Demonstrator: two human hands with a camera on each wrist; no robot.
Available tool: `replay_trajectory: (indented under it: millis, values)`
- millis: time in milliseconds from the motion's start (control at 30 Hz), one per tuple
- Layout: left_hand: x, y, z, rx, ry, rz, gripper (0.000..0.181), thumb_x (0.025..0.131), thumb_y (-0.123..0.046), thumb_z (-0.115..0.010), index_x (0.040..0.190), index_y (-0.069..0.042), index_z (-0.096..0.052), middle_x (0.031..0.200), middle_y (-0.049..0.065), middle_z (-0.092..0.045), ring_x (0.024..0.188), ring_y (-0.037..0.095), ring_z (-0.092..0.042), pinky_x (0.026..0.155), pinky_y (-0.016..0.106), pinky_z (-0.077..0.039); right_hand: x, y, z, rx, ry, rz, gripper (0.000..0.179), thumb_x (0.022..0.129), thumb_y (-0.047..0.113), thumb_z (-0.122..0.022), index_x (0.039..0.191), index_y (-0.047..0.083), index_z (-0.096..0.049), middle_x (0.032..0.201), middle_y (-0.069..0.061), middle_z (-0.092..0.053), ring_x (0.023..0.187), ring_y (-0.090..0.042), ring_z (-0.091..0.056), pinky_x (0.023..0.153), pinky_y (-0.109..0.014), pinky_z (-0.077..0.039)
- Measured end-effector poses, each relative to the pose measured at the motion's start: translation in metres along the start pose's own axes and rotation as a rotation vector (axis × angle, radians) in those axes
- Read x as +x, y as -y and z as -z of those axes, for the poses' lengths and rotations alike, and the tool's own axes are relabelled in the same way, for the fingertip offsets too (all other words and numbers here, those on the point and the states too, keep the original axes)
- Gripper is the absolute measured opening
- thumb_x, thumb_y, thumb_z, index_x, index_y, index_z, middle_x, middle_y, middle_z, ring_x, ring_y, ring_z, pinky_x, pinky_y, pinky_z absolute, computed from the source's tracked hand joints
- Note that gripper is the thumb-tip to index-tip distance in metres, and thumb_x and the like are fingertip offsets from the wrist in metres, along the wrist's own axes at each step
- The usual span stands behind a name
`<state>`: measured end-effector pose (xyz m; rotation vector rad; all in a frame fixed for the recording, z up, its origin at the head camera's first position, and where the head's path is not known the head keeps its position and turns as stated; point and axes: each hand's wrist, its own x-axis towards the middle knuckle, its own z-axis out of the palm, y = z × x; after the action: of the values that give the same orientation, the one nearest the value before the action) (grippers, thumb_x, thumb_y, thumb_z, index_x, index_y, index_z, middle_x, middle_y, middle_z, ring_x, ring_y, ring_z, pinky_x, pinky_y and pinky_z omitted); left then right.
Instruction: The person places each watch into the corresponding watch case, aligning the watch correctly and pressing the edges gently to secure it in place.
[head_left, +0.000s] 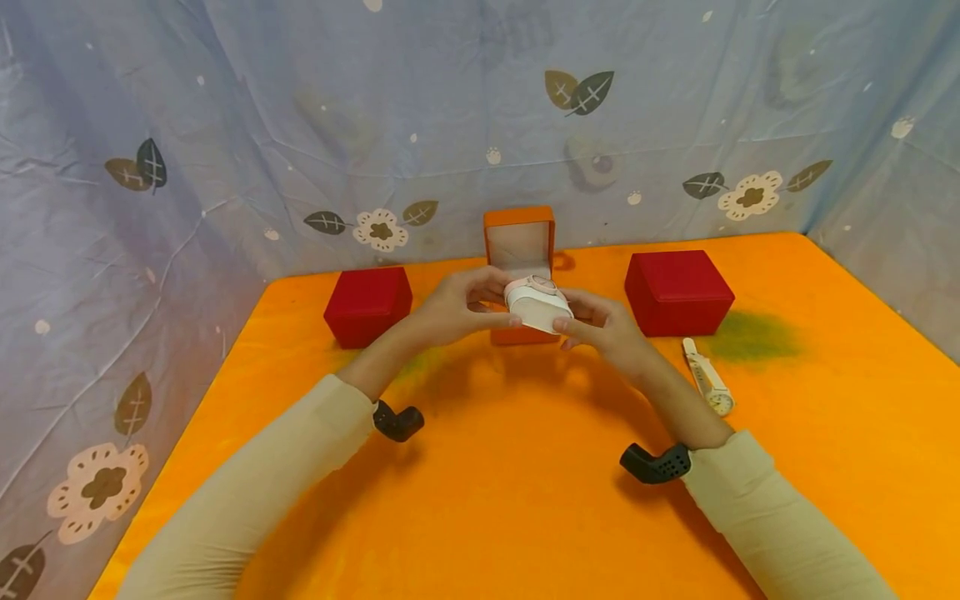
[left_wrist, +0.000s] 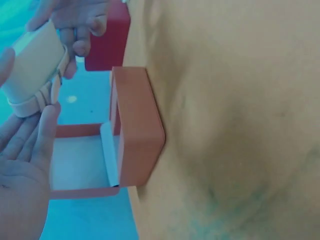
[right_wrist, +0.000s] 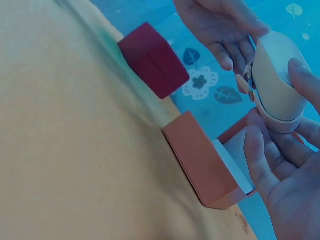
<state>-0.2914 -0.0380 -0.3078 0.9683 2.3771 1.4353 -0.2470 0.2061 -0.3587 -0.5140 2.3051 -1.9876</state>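
Observation:
Both hands hold a white watch cushion [head_left: 542,312] between them, raised in front of the open orange watch box [head_left: 517,336]. A pale pink watch [head_left: 542,284] is strapped around the cushion. My left hand [head_left: 459,308] grips one end, its thumb on the near face. At the other end my right hand [head_left: 609,332] grips with its thumb on the same face. In the left wrist view the strap wraps the cushion [left_wrist: 35,62] on the side away from the thumbs. The box's lid stands up, showing a pale lining [left_wrist: 80,162].
Closed red boxes stand on either side, one at left [head_left: 367,307] and one at right [head_left: 678,293]. A white-strapped watch [head_left: 707,379] lies in front of the right one. The orange cloth [head_left: 487,500] covers the table; a patterned curtain [head_left: 450,125] hangs behind.

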Motion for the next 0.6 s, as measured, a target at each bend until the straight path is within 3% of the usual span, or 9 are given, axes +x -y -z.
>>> replay_trajectory:
  millis: [167, 433, 600]
  values:
    - [-0.0005, 0.0016, 0.0002, -0.006, 0.041, -0.005, 0.041, 0.087, -0.017, -0.073, 0.124, -0.011, -0.058, 0.113, 0.008, -0.068, 0.104, 0.017, -0.066, 0.094, 0.031, -0.053, -0.0001, 0.001, 0.0023, 0.034, 0.017, -0.012, 0.047, 0.098, 0.016, -0.057, 0.141, 0.003, -0.046, 0.112, 0.005, -0.062, 0.091, -0.015, -0.062, 0.074, -0.026, -0.058]
    - [-0.0021, -0.0006, 0.0003, 0.115, 0.091, 0.05, 0.043, 0.091, -0.024, -0.068, 0.13, -0.012, -0.052, 0.111, 0.007, -0.069, 0.102, 0.016, -0.066, 0.096, 0.031, -0.052, 0.0007, -0.001, -0.0001, -0.019, 0.042, -0.057, 0.048, 0.098, 0.021, -0.056, 0.141, 0.005, -0.043, 0.11, -0.003, -0.06, 0.095, -0.031, -0.06, 0.073, -0.026, -0.058]
    - [-0.0029, -0.0001, 0.0001, 0.128, 0.101, 0.055, 0.041, 0.092, -0.024, -0.066, 0.129, -0.012, -0.052, 0.108, 0.007, -0.068, 0.099, 0.016, -0.065, 0.095, 0.031, -0.051, 0.0004, -0.0012, -0.0013, -0.014, 0.074, -0.052, 0.045, 0.1, 0.022, -0.053, 0.141, 0.005, -0.042, 0.106, -0.007, -0.059, 0.094, -0.035, -0.057, 0.072, -0.026, -0.058]
